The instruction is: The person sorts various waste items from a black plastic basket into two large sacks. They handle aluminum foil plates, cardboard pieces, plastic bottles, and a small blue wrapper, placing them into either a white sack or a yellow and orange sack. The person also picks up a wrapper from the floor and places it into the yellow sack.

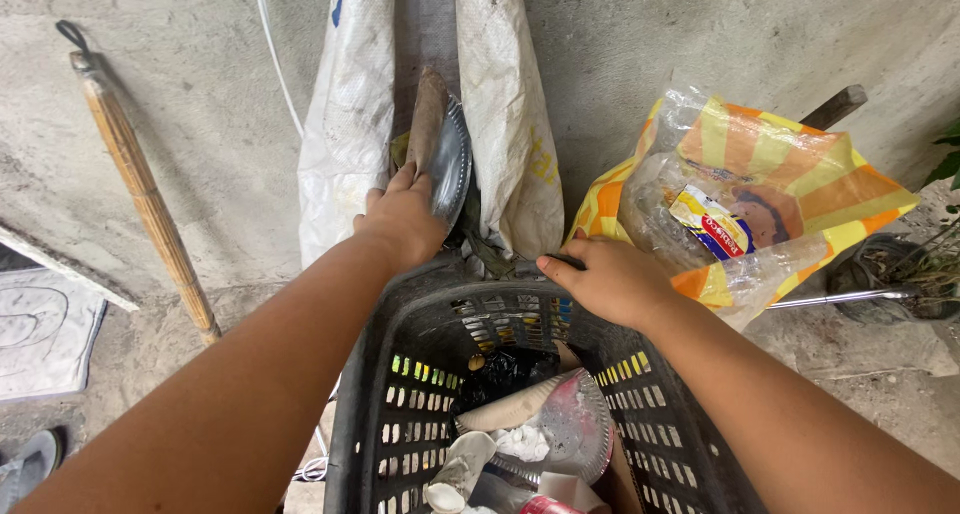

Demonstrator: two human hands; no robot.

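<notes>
- The left hand (403, 214) gripped a shiny silver foil plate (452, 159) on edge, at the mouth of a white woven sack (355, 114) leaning on a concrete wall; the fingers curled behind it, out of sight.
- The right hand (612, 279) rested on the far rim of a black plastic basket (400, 394), fingers bent over the edge, tips hidden.
- The basket held crumpled paper, another foil plate and dark scraps, hard to tell apart; its near end was cut off by the frame.
- A yellow-orange bag (790, 174) of wrappers sat to the right.
- A wooden broom handle (145, 194) leaned at left, its lower end hidden by the left arm.
</notes>
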